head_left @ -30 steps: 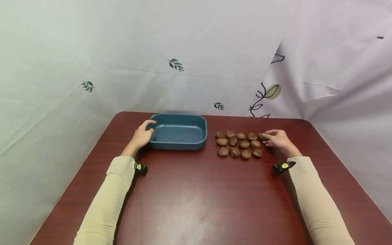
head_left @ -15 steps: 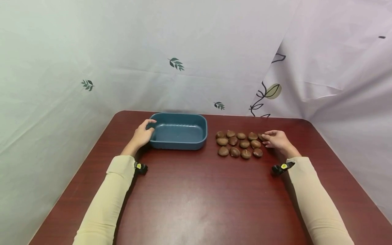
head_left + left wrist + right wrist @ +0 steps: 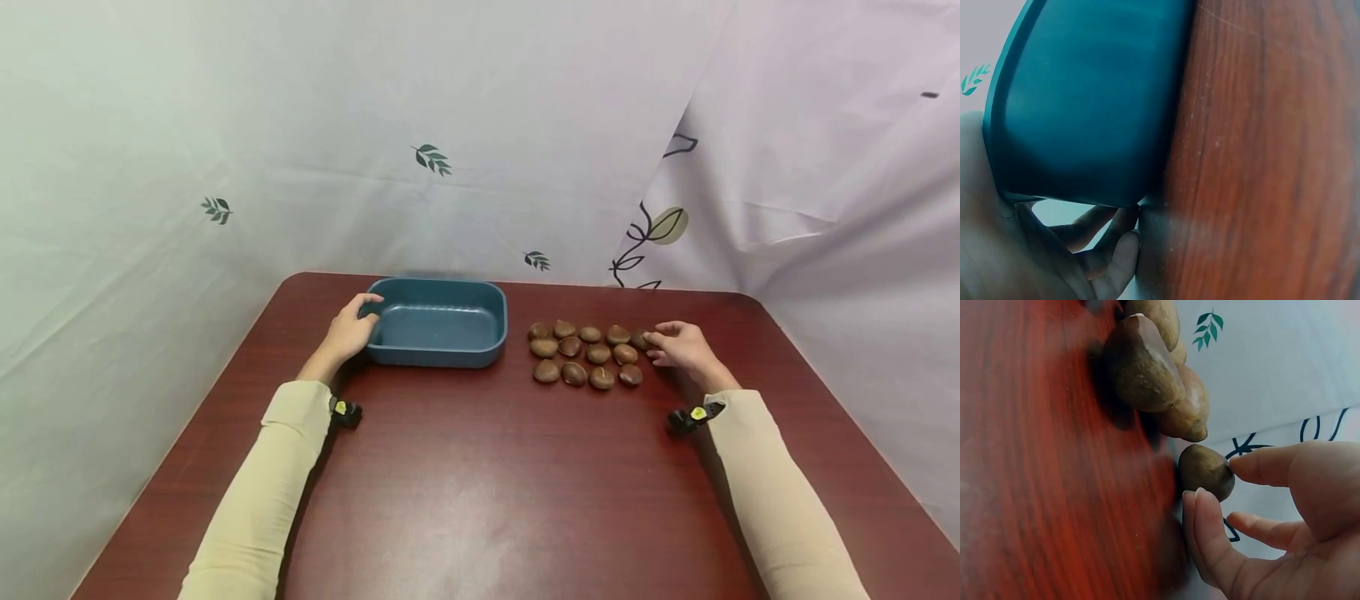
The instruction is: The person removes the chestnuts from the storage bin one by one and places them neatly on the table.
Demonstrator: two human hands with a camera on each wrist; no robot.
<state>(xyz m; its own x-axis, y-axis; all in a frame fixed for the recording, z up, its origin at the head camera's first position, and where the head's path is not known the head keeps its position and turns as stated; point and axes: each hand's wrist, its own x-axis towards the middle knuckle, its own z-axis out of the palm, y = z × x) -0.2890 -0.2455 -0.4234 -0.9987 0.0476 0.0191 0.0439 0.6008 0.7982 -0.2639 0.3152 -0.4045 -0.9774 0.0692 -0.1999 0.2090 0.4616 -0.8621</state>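
A deep blue-green rectangular plastic bin (image 3: 438, 357) stands at the back left of the table. My left hand (image 3: 351, 331) holds it by its left end; in the left wrist view, fingers (image 3: 1124, 253) curl against that end. Toward the back right lie several brown chestnuts (image 3: 597, 353), set out in rows. At the right end of the farthest row, my right hand (image 3: 682, 346) pinches a chestnut (image 3: 1204, 472) between thumb and fingertips. In the right wrist view it sits beside the other chestnuts (image 3: 1141, 365), low by the tabletop.
The dark red wooden table (image 3: 480, 475) has rounded far corners. Pale cloth (image 3: 315, 125) with leaf prints hangs behind it and along both sides. Each wrist carries a small black camera (image 3: 347, 413) on a strap.
My right hand has shifted slightly to the right, and more of the chestnut at its fingertips now shows. The left hand, the bin and the other chestnuts have stayed in place.
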